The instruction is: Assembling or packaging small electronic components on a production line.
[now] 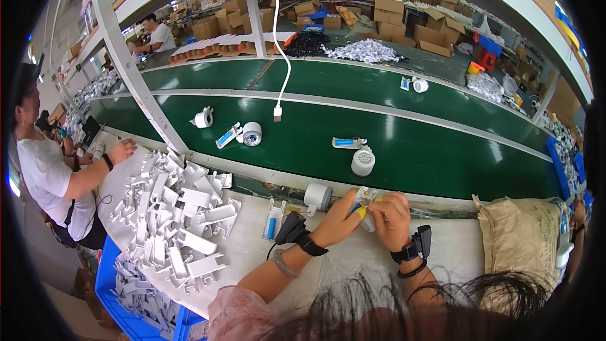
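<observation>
A glossy green conveyor belt [404, 145] curves across the scene, a heap of white moulded plastic brackets [177, 215] lying at nine o'clock from the hands. On the pale worktable [252, 246], the left hand [338, 221] and right hand [391, 215] close together around a small white plastic part with a yellow piece [365, 205], pinched between both. A smooth white cylinder [317, 196] stands at ten o'clock of the left hand.
</observation>
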{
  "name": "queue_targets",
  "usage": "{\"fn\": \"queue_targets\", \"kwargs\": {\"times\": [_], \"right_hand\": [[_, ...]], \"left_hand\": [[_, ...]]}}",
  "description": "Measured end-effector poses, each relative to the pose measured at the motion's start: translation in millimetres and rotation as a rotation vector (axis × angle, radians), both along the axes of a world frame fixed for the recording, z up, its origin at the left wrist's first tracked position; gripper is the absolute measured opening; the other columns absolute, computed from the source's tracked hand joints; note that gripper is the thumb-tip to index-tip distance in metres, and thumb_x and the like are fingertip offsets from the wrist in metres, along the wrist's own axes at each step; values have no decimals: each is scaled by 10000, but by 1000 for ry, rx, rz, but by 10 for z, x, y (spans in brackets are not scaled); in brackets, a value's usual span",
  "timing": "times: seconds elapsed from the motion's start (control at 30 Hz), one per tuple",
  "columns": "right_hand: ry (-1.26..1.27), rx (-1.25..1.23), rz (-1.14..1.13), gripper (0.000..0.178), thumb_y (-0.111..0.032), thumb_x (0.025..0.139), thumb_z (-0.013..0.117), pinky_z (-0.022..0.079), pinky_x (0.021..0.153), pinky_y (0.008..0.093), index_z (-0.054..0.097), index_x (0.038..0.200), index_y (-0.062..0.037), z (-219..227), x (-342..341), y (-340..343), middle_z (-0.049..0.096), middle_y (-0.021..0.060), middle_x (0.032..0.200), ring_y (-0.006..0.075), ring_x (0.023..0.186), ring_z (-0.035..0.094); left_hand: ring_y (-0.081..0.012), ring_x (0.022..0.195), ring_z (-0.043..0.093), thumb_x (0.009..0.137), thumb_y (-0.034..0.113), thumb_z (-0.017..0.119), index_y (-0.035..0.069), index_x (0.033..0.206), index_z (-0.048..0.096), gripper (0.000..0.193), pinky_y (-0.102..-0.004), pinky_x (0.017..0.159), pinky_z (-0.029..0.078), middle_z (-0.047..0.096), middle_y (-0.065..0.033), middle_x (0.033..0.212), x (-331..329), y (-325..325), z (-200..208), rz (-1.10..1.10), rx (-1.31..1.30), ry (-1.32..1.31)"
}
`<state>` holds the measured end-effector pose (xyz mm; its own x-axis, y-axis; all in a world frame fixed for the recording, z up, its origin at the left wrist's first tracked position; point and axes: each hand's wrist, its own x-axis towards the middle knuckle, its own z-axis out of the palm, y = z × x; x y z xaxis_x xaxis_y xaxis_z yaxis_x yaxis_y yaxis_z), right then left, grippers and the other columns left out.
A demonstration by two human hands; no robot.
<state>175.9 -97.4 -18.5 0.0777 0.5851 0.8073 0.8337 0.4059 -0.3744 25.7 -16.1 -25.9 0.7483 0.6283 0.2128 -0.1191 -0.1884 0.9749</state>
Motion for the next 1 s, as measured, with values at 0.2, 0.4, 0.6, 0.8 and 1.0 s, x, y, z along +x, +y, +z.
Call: {"fn": "queue_targets", "kwargs": {"times": [0.2, 0.4, 0.6, 0.8, 1.0], "right_hand": [[-5, -2, -10, 189, 23, 719, 730, 462, 787, 400, 661, 867, -70, 12, -2, 4, 610, 113, 851, 317, 863, 574], [30, -18, 18, 177, 22, 730, 728, 463, 785, 387, 659, 873, -58, 6, -6, 8, 609, 115, 847, 311, 853, 577], [66, -35, 42, 164, 24, 737, 722, 458, 774, 376, 649, 863, -52, 7, -3, 16, 607, 112, 844, 298, 842, 575], [104, -55, 39, 224, 36, 691, 734, 462, 778, 381, 654, 865, -80, 21, 0, 7, 620, 80, 843, 291, 847, 576], [98, -54, 55, 229, 38, 690, 735, 461, 792, 389, 656, 870, -80, 12, 26, 9, 629, 81, 851, 296, 853, 575]], "left_hand": [[-106, 570, 489, 892, 59, 469, 17, 1239, 436, 351, -262, 512, 398, 541, -52, 755, 46, -13, -49, 86, 152, -64], [-103, 565, 487, 892, 59, 468, 11, 1204, 453, 317, -264, 507, 393, 519, -43, 708, 17, -17, 10, 84, 172, -44], [-90, 561, 481, 918, 83, 466, 15, 1179, 465, 270, -257, 486, 379, 513, -24, 703, -7, 3, -36, 25, 88, -79], [-97, 570, 497, 926, 94, 468, 11, 1259, 446, 344, -247, 512, 419, 543, -43, 797, -1, -14, -19, 51, 211, -104], [-94, 570, 493, 938, 111, 487, 10, 1286, 429, 366, -239, 522, 420, 539, -39, 776, 31, -47, -39, 100, 219, -79]]}}
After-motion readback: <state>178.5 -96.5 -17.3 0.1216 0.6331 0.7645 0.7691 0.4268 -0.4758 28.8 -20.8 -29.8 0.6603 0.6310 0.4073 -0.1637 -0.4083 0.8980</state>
